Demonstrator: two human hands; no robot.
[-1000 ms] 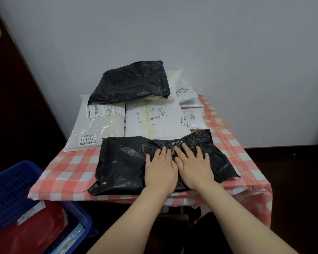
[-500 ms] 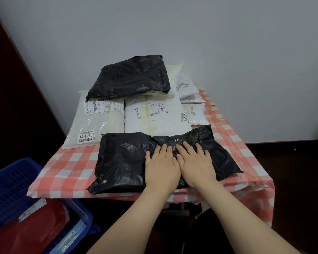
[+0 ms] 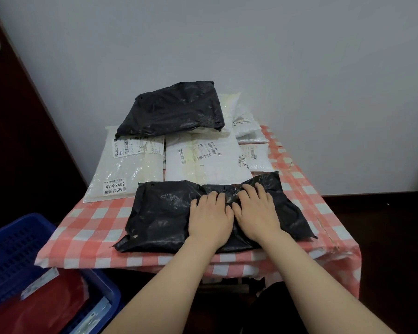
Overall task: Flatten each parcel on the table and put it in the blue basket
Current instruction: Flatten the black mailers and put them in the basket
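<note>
On the table (image 3: 87, 227), left hand (image 3: 210, 219) and right hand (image 3: 255, 213) press flat, partly hiding the black parcel (image 3: 162, 213).

The left hand (image 3: 210, 218) and right hand (image 3: 256, 213) are bare, the forearms uncovered; black clothing (image 3: 275, 309) shows below the table (image 3: 82, 227).

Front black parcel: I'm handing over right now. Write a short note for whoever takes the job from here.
Left hand: flat, pressing on the front black parcel.
Right hand: beside it, pressing the same parcel's wrinkled middle.
Things: that parcel lies at the near edge of the table. A second black parcel sits on the white parcels behind. Blue basket stands low on the left.
Done: a red parcel lies in the basket.
Left: finish flattening this parcel, put it in the basket, then do the others.
</note>
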